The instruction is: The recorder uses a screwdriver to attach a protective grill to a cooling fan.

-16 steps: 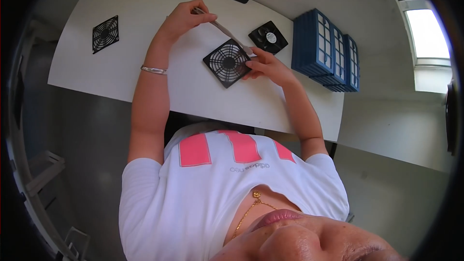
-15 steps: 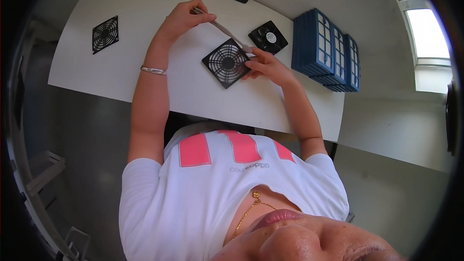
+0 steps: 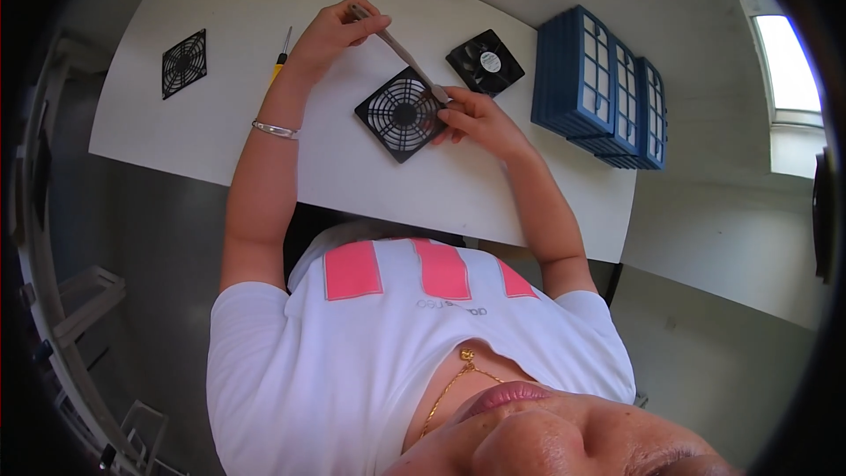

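Presently, the left hand (image 3: pixel 337 35) pinches the upper end of a slim grey tool (image 3: pixel 398 48) between thumb and curled fingers, the handle slanting down toward the right. The right hand (image 3: pixel 481 122) grips the right-hand corner of a square black fan guard (image 3: pixel 404 115), thumb on the near face and fingers drawn in around the edge; whether those fingertips also touch the tool cannot be told. The guard is in front of the person, tilted to a diamond over the white table (image 3: pixel 198 0); it is unclear whether any edge rests on the surface. The tool's broader, paler tip lies at the guard's upper right edge, close to the right index finger. Sound handling, in my judgement, requires a firm corner grip so the guard does not twist, light tip pressure so the thin ribs do not flex, and fingertips set back from the tip. Resting the lower corner on the table would add steadiness. Just beyond the right hand lies a black fan (image 3: pixel 487 62), best left undisturbed; a second black guard (image 3: pixel 184 64) lies well apart at left, and a yellow-and-black screwdriver (image 3: pixel 281 60) is partly hidden behind the left forearm.
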Demonstrator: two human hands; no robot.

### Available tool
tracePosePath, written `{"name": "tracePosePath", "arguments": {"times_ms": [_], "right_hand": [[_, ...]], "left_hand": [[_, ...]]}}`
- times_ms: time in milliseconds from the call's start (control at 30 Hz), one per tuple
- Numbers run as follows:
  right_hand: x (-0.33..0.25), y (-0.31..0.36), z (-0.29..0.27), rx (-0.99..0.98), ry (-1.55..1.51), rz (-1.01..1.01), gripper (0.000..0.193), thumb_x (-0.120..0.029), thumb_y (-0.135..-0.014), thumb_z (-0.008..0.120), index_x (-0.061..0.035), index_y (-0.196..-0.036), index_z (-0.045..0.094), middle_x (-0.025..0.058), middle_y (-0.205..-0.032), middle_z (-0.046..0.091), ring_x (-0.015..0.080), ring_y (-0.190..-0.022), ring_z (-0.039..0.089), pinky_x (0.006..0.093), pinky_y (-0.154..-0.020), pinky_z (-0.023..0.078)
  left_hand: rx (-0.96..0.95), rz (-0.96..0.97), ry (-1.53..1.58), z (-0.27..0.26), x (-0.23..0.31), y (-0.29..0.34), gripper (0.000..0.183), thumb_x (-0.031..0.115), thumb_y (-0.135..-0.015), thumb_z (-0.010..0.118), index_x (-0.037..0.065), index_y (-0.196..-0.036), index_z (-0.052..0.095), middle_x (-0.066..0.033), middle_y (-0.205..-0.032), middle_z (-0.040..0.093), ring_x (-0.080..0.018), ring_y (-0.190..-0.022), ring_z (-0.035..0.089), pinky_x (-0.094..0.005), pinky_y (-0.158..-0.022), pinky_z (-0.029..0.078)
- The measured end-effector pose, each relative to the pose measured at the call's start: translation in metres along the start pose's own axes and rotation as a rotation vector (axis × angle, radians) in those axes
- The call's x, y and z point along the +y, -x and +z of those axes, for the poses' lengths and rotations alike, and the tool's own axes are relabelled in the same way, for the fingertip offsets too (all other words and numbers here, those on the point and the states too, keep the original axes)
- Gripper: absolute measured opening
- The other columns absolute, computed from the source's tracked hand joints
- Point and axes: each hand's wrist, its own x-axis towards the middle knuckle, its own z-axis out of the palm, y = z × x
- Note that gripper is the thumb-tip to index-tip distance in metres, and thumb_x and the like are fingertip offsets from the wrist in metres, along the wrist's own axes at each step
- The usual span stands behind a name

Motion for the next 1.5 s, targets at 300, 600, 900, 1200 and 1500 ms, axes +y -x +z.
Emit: {"name": "tracePosePath", "arguments": {"times_ms": [300,600,900,1200,1500], "right_hand": [[0.000,0.002,0.001,-0.004,-0.002,-0.010,0.044,-0.013,-0.098,0.055,0.0007,-0.138,0.046,0.0081,-0.101,0.071,0.0155,-0.082,0.071,0.0229,-0.067,0.051],[-0.003,0.002,0.002,0.023,0.023,0.005,0.044,-0.011,-0.098,0.055,0.0011,-0.139,0.046,0.0080,-0.101,0.071,0.0159,-0.082,0.072,0.0228,-0.065,0.050],[-0.004,0.003,0.002,0.006,0.021,-0.001,0.043,-0.010,-0.098,0.054,0.0020,-0.138,0.046,0.0084,-0.102,0.071,0.0161,-0.083,0.072,0.0235,-0.067,0.051],[-0.002,0.002,0.000,0.013,0.016,-0.013,0.043,-0.009,-0.096,0.054,0.0028,-0.137,0.046,0.0096,-0.102,0.070,0.0158,-0.083,0.071,0.0233,-0.068,0.051],[-0.001,0.002,0.002,0.034,0.012,-0.004,0.042,-0.008,-0.096,0.053,0.0037,-0.136,0.047,0.0098,-0.101,0.070,0.0157,-0.082,0.071,0.0236,-0.068,0.052]], "left_hand": [[0.146,-0.039,-0.007,-0.006,0.005,0.002,0.022,0.028,-0.090,0.071,0.007,-0.088,0.066,0.0022,-0.073,0.059,-0.0056,-0.066,0.049,-0.0201,-0.060,0.040],[-0.010,-0.020,-0.062,-0.002,0.001,0.003,0.022,0.029,-0.093,0.069,0.010,-0.084,0.063,0.0052,-0.072,0.054,-0.0044,-0.066,0.046,-0.0193,-0.063,0.039],[0.115,-0.036,-0.070,-0.014,0.000,0.000,0.022,0.030,-0.092,0.069,0.011,-0.083,0.062,0.0053,-0.073,0.054,-0.0045,-0.067,0.046,-0.0195,-0.064,0.039],[0.105,-0.008,-0.049,-0.008,-0.004,-0.002,0.020,0.027,-0.093,0.069,0.010,-0.086,0.062,0.0053,-0.073,0.053,-0.0050,-0.066,0.047,-0.0199,-0.063,0.040],[0.098,0.032,-0.015,-0.002,-0.004,-0.001,0.021,0.028,-0.092,0.070,0.010,-0.086,0.063,0.0050,-0.071,0.053,-0.0053,-0.066,0.047,-0.0205,-0.063,0.040]]}}
